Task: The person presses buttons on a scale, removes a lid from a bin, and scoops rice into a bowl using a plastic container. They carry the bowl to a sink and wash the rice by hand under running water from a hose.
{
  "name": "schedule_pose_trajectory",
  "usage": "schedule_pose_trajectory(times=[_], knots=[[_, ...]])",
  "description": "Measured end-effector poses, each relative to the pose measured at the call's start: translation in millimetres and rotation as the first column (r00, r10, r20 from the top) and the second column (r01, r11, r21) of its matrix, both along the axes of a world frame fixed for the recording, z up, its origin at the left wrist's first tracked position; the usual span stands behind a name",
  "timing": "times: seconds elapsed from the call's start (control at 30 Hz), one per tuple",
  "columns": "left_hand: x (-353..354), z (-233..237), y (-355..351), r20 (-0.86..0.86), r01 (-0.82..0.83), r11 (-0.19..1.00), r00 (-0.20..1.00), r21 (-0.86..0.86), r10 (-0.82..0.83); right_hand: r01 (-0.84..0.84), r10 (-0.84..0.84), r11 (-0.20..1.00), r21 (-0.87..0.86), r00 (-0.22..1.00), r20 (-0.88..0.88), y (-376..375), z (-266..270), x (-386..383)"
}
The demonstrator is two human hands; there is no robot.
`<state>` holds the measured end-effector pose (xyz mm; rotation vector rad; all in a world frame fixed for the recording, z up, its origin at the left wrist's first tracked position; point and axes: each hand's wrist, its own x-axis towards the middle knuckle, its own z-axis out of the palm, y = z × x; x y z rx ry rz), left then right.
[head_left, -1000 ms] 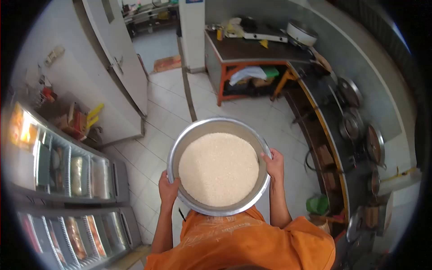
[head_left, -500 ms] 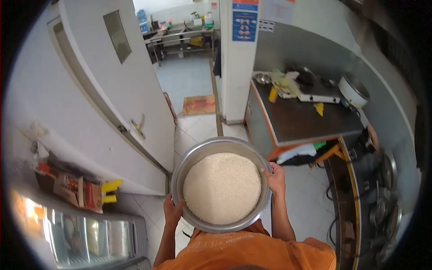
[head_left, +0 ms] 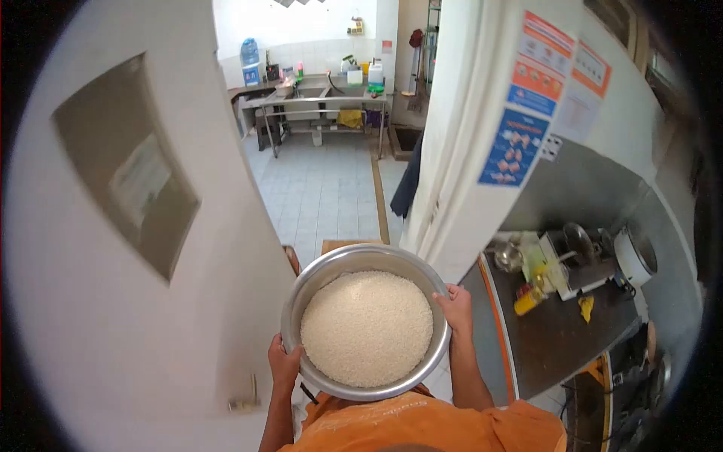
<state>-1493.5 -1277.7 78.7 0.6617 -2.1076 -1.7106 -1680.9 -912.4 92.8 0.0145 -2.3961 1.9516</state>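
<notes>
In front of my body I carry a wide metal basin (head_left: 439, 354), roughly level. White rice grains (head_left: 367, 329) fill much of it, their surface slightly mounded. My left hand (head_left: 285, 363) is closed on the basin's lower left rim, with the thumb over the edge. On the right side, my right hand (head_left: 456, 309) grips the rim, thumb on top. The fingers beneath the basin are hidden on both sides.
A white door (head_left: 233, 324) stands close on my left, and a door frame (head_left: 444, 181) on my right. Beyond the doorway is a metal sink table (head_left: 324, 99). To the right, a dark counter (head_left: 557, 346) holds a stove, a pot and a yellow bottle.
I have moved forward to the doorway with the basin in both hands. The door, posters and sink table now appear nearer, and the fridge at lower left has left the view.
</notes>
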Motion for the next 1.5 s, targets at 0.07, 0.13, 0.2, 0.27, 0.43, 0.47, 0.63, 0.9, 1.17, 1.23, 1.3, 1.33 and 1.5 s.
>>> schedule_pose_trajectory(times=[0.07,0.13,0.2,0.27,0.43,0.47,0.63,0.9,1.17,1.23,1.3,1.33,1.5], knots=[[-71.9,2.4,-35.4,-0.012,0.032,0.997,0.999,0.064,-0.031,0.028,-0.027,1.000,-0.014,0.999,0.044,-27.5,18.6,-59.6],[-148.4,8.0,-63.0,-0.025,0.044,0.998,0.999,0.044,-0.043,0.025,-0.025,1.000,-0.006,1.000,0.017,-39.1,11.0,-134.6],[-222.2,10.4,-85.5,-0.014,0.053,0.998,0.998,0.030,-0.053,0.023,-0.012,0.979,-0.201,0.998,0.058,-60.5,13.4,-201.5],[-302.2,12.2,-99.0,-0.013,0.050,0.989,0.999,0.136,-0.049,0.031,-0.021,0.979,-0.199,0.998,0.052,-76.5,17.9,-272.4],[-493.6,14.0,-126.3,-0.073,-0.003,0.991,0.997,0.133,0.013,-0.010,0.010,0.994,-0.109,1.000,0.006,-123.3,-11.0,-478.9],[-516.5,16.0,-140.1,-0.019,-0.028,0.996,0.999,0.082,0.030,-0.025,0.024,1.000,-0.011,0.997,-0.075,-135.7,-22.3,-518.7],[-669.6,17.2,-201.2,-0.052,-0.013,0.993,0.998,0.115,0.019,-0.033,0.040,0.988,-0.153,0.998,0.040,-200.6,21.4,-675.4],[-971.7,6.5,-286.6,-0.058,0.002,0.993,0.998,0.116,0.004,-0.025,0.034,0.978,-0.206,0.999,0.039,-281.3,-9.7,-962.3],[-1298.3,27.6,-357.9,-0.012,0.142,0.978,0.990,0.150,-0.141,0.126,-0.127,0.970,-0.208,0.992,0.010,-329.1,0.4,-1225.0],[-1375.0,26.3,-370.5,-0.057,0.194,0.970,0.981,0.146,-0.188,0.172,-0.174,0.979,-0.105,0.985,-0.001,-331.5,6.3,-1284.6],[-1451.8,24.2,-380.7,0.024,0.242,0.952,0.968,0.187,-0.250,0.194,-0.191,0.963,-0.189,0.981,0.034,-339.6,6.5,-1349.1],[-1491.8,20.9,-386.8,0.011,0.258,0.954,0.965,0.151,-0.262,0.205,-0.202,0.956,-0.210,0.979,0.036,-345.7,6.3,-1387.1],[-1671.8,-9.0,-403.5,-0.052,0.237,0.949,0.972,0.207,-0.231,0.184,-0.189,0.978,-0.096,0.981,-0.047,-368.3,-33.4,-1586.7]])
